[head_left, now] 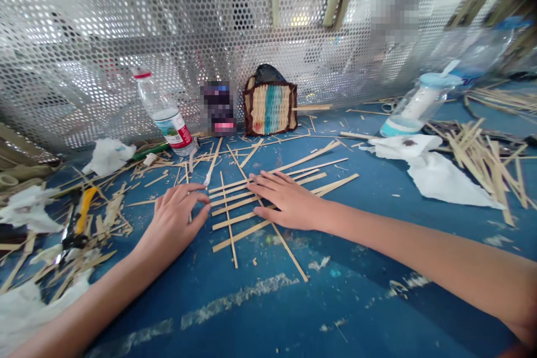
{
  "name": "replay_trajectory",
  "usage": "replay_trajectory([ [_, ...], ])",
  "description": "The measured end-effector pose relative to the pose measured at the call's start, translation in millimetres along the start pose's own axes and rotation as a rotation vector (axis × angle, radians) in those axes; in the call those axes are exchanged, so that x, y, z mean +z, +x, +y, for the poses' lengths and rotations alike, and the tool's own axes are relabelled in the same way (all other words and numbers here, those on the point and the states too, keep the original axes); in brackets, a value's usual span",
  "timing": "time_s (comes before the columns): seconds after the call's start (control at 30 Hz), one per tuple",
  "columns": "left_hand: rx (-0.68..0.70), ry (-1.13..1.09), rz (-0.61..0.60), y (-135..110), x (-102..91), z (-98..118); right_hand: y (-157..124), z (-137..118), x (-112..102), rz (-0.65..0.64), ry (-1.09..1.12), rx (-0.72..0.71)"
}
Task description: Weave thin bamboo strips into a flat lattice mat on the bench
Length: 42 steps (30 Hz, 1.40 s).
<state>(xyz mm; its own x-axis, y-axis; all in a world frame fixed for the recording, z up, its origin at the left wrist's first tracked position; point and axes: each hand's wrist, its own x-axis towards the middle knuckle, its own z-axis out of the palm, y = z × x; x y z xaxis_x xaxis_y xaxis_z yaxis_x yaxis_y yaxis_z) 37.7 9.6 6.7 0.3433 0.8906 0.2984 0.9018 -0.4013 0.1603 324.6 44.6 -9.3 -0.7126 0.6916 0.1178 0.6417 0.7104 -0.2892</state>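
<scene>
Several pale bamboo strips lie side by side on the blue table, fanning out toward the right. A thin cross strip runs through their left part, and a longer slanting strip crosses under my right hand. My right hand rests flat on the strips, fingers spread, holding nothing. My left hand is beside the strips' left ends, its fingers loosely bent and apart, with no strip seen in it. A narrow white scrap lies by its fingertips. What is under either palm is hidden.
A water bottle, a blurred-out dark item and a small woven basket stand along the perforated metal panel. Left are a yellow cutter and crumpled tissue; right, a blue-lidded bottle, tissue and piled strips.
</scene>
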Motion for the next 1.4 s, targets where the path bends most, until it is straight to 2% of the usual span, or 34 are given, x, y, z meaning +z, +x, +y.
replay_trajectory([
  [0.23,0.006,-0.041,-0.053,3,0.6,-5,0,2,2,0.016,-0.049,-0.036],
  [0.37,0.056,-0.093,-0.079,2,-0.5,2,0,1,0,0.005,-0.056,-0.046],
  [0.53,0.156,0.014,-0.201,-3,8.1,18,0,-1,-2,0.007,-0.073,-0.048],
  [0.67,0.164,0.057,-0.264,-3,10.1,18,0,-2,-3,0.007,-0.058,-0.031],
  [0.97,0.169,0.081,-0.213,-11,8.9,13,-2,-2,-2,0.015,-0.033,-0.005],
  [1.4,0.187,0.106,-0.166,-9,-0.1,21,-1,-4,-3,-0.017,-0.012,0.041],
])
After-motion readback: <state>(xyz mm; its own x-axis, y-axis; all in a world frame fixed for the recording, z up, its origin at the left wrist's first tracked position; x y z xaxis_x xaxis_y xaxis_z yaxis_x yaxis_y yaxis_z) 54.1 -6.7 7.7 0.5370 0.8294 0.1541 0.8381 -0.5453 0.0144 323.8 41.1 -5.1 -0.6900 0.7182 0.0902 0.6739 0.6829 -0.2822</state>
